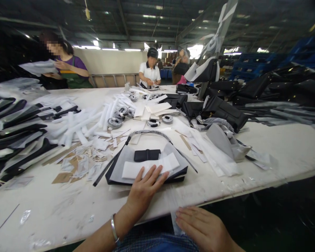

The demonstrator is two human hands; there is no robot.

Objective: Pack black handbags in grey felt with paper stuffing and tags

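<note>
A black handbag [184, 179] lies flat on the table in front of me, its handle [147, 132] wrapped and arched away from me. White tissue paper [124, 157] covers its front. On that paper rest a small black strapped piece [141, 155], like a folded wallet, and a folded white foam sheet [170, 161]. My left hand [144, 192], with a silver bangle at the wrist, lies with fingers spread on the foam sheet and the bag's near edge. At the table's front edge, my right hand [202, 224] has its fingers together on a clear plastic piece [176, 224].
Paper tags [76, 164] and white foam rolls [73, 129] lie left, beside stacked black pieces [21, 140]. Coiled wrapped straps [115, 122], black bags [220, 112] and white wrapping [212, 154] lie beyond and right. Several people work across the table [286, 143].
</note>
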